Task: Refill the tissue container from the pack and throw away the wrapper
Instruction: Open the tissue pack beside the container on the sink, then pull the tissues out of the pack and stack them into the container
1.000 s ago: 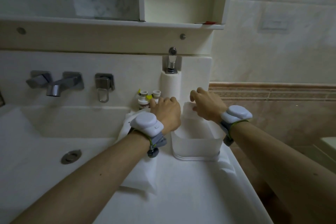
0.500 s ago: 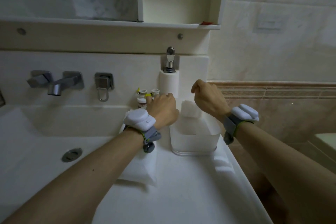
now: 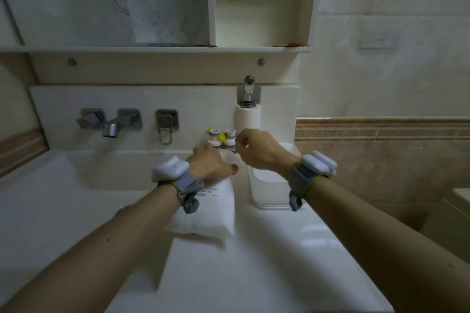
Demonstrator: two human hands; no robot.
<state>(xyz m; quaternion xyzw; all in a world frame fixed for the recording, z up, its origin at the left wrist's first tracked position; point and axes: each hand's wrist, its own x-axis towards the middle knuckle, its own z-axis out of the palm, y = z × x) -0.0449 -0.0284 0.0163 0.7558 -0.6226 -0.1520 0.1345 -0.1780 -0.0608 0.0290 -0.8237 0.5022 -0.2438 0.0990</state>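
The white tissue pack (image 3: pixel 206 211) lies on the counter, left of the translucent tissue container (image 3: pixel 269 193). My left hand (image 3: pixel 211 165) rests on the pack's far end and grips it; its fingers are hidden behind the hand. My right hand (image 3: pixel 259 151) hovers just above that end, fingers curled, and seems to pinch the thin wrapper between the two hands. My right wrist hides most of the container's inside, so its contents cannot be seen.
Small bottles (image 3: pixel 221 138) stand behind the pack by the wall, next to a white soap dispenser (image 3: pixel 248 119). The sink basin (image 3: pixel 76 185) and the tap (image 3: pixel 112 127) are on the left. The counter's right edge (image 3: pixel 356 249) drops off to the floor.
Both hands have left the container and moved left to the pack's far end. My right hand rose out of the container and curled. The camera tilted down slightly.
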